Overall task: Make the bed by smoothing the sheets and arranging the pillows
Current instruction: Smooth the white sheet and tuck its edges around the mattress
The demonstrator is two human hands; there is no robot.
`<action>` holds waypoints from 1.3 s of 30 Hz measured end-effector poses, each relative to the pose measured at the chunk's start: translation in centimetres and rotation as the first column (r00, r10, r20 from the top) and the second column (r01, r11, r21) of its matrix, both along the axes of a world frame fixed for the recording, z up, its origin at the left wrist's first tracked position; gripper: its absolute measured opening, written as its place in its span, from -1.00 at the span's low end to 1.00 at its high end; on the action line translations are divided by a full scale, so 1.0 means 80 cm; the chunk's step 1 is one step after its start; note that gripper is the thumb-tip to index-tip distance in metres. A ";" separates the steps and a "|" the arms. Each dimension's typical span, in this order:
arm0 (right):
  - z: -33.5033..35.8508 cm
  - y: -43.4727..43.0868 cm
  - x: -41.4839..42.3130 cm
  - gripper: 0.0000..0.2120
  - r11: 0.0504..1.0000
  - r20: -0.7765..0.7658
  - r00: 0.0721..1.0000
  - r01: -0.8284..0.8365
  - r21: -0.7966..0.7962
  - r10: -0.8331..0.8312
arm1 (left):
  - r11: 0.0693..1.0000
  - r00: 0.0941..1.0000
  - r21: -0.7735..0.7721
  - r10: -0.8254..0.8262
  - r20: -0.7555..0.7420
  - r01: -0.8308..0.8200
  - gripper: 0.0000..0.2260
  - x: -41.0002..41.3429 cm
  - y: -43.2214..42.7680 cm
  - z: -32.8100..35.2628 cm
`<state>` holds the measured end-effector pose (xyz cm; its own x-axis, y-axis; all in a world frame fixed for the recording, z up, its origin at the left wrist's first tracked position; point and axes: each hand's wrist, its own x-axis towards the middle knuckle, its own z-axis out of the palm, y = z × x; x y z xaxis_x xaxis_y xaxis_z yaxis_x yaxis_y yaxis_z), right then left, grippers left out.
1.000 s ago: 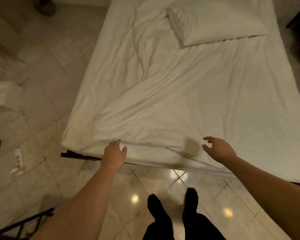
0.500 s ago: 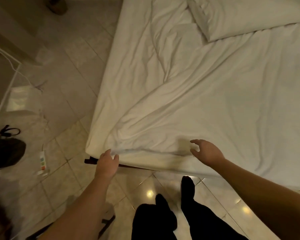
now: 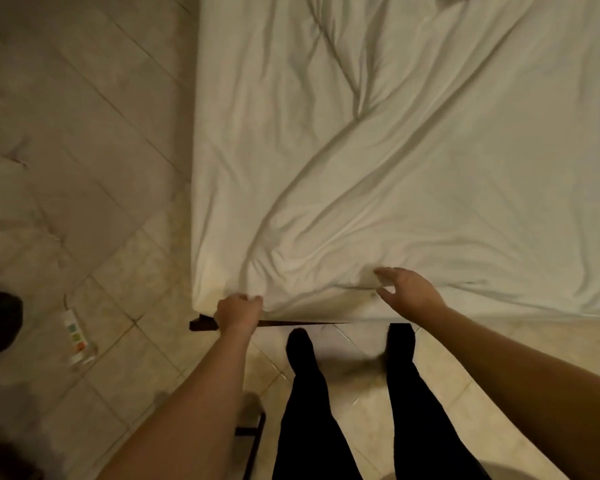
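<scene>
Left hand (image 3: pixel 238 312), arm extended, is clenched on the sheet (image 3: pixel 378 161) at the bed corner; right hand (image 3: pixel 407 290) hovers spread-fingered over the sheet edge.

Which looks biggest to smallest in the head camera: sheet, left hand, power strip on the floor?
1. sheet, by far the largest.
2. left hand.
3. power strip, close to the hand's size, so that order is unsure.
</scene>
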<state>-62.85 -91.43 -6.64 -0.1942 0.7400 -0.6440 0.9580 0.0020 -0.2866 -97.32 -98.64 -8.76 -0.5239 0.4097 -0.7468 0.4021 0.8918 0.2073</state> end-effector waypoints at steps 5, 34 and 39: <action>0.011 -0.002 -0.046 -0.52 0.996 -0.054 0.995 0.083 0.014 -0.082 | 0.929 0.981 0.322 0.146 0.130 -0.182 -0.82 -0.025 0.009 0.029; -0.078 -0.043 -0.126 -0.39 0.984 0.061 0.992 -0.115 0.138 0.108 | 0.948 0.921 0.114 0.252 0.298 -0.297 -0.78 -0.073 0.071 0.010; -0.088 -0.038 -0.129 -0.70 0.943 0.088 0.992 -0.116 0.311 0.093 | 0.922 0.996 0.378 0.068 0.062 -0.087 -0.92 -0.084 0.060 0.001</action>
<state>-73.18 -94.48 -13.69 -0.2435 0.8851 -0.3967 0.9655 0.1822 -0.1860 -104.08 -93.88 -8.65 -0.5340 0.6272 -0.5669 0.3166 0.7701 0.5538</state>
